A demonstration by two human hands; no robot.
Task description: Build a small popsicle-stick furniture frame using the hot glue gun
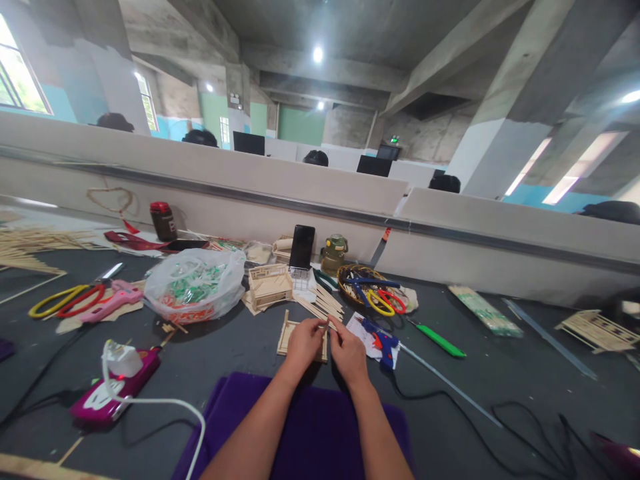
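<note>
My left hand (304, 341) and my right hand (349, 348) meet over a small frame of wooden sticks (286, 339) lying on the dark table. Both hands are closed, with thumbs and fingertips drawn together at the frame's right side. Whatever is pinched between them is too small and too covered to name. Part of the frame is hidden under my left hand. Just beyond lie loose wooden sticks (327, 303) and a box-like stick model (271, 287). To the right of my right hand, a blue hot glue gun (383, 340) rests on white paper.
Left stand a plastic bag of green wrappers (197, 287), a pink glue gun (113, 300) and a magenta power strip (117, 387) with a white cable. A phone (302, 247), a basket of tools (367, 287), a green knife (440, 340) and a purple cloth (320, 427) lie around.
</note>
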